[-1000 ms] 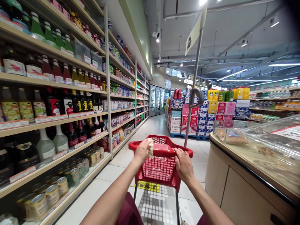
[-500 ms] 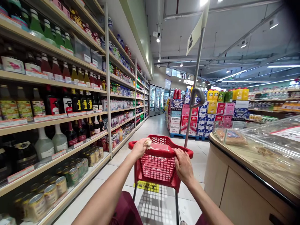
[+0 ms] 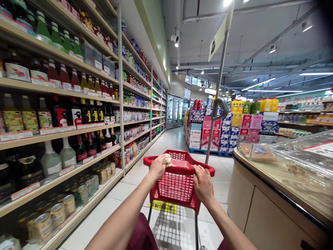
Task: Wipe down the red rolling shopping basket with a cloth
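Observation:
A red plastic shopping cart [image 3: 174, 189] stands straight ahead of me. My left hand [image 3: 156, 168] rests on the left part of its handle, fingers closed on a crumpled whitish cloth or tissue [image 3: 167, 160]; its exact kind is not clear. On the right part of the handle, my right hand [image 3: 203, 183] is wrapped over the red bar [image 3: 182, 169]. A grey metal pole [image 3: 220, 76] with a hook-like loop and a pale flag rises just beyond my right hand. The cart's basket shows a mesh wall.
Shelves of bottles and cans [image 3: 59, 130] line the left side. A curved counter [image 3: 249, 194] with clear covers borders the right. Farther on stand stacked drink cartons [image 3: 210, 133] on a blue pallet, and glass-door fridges [image 3: 174, 109]. Pale floor tiles run between them.
My left hand has slid slightly right and up along the handle, with the crumpled cloth or tissue. My right hand keeps its place on the bar. The view has shifted very slightly.

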